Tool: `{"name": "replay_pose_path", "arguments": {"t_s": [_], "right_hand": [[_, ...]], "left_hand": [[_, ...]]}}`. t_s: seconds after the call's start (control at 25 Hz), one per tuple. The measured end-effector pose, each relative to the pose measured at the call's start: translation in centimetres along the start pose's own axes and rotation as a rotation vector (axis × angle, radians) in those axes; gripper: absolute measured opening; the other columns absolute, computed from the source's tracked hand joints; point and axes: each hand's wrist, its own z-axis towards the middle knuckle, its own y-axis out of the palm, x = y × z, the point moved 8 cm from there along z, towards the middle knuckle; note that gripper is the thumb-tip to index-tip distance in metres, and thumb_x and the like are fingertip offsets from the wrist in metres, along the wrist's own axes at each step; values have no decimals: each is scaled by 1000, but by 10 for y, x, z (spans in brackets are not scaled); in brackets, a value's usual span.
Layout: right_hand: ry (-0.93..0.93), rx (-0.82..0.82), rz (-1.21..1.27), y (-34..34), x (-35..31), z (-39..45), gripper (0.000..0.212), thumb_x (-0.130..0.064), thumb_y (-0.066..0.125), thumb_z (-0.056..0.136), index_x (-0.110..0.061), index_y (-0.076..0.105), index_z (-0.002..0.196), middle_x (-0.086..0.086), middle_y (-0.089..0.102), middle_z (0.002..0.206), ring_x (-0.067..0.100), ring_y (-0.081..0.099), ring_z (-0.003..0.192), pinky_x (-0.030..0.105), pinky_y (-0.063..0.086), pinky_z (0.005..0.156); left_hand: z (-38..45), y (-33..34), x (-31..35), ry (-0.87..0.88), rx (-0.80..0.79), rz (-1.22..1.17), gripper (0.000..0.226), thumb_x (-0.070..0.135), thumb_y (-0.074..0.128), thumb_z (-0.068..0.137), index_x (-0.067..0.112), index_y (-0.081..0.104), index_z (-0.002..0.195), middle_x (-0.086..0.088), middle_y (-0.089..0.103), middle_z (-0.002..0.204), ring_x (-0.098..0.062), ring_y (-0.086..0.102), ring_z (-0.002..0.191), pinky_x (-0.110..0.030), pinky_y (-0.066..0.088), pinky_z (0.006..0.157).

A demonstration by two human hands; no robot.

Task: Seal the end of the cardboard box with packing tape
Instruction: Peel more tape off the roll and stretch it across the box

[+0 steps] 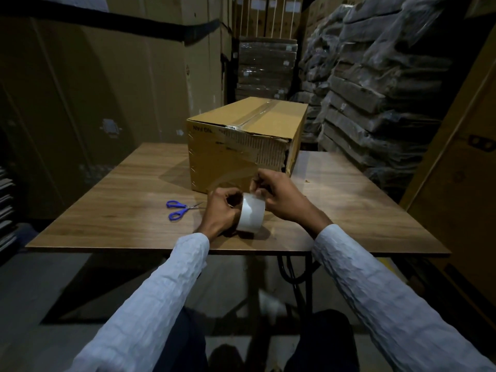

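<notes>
A brown cardboard box [241,140] lies on the wooden table [349,205], its near end facing me with torn paper along the upper right edge. Clear tape runs along its top seam. Just in front of the box, my left hand [218,213] grips a roll of clear packing tape [251,216] held above the table. My right hand [279,194] pinches the tape's loose end at the top of the roll, close to the box's lower front face.
Blue-handled scissors [178,209] lie on the table left of my hands. Large cardboard cartons [94,89] stand to the left and behind. Wrapped stacks [375,89] rise at the right. The table's front edge is just below my wrists.
</notes>
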Motion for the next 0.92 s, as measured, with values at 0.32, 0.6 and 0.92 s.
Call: {"name": "replay_pose_path", "arguments": {"t_s": [0.32,0.6,0.92], "right_hand": [[31,-241,-178,-2,-14,27,12,2,71,85,-5,70,95,-1,69,88,3,61,74,22,51,64],[15,-129,-278,-17,-24,43,10,1,61,93,-6,65,100,3,63,92,16,59,80,14,42,61],[74,-189,-227,-30,-33,57,16,6,63,88,-2,67,101,7,72,102,17,68,93,28,56,80]], "left_hand": [[1,1,-7,-130,-7,46,26,21,87,77,13,77,99,2,74,90,-10,70,82,-11,50,52],[0,6,-29,-269,-78,-29,36,26,83,82,16,74,115,-4,77,103,-17,75,86,-19,58,54],[-48,-19,7,-171,336,-288,36,63,53,84,32,58,102,5,55,115,-24,49,119,-52,48,100]]}}
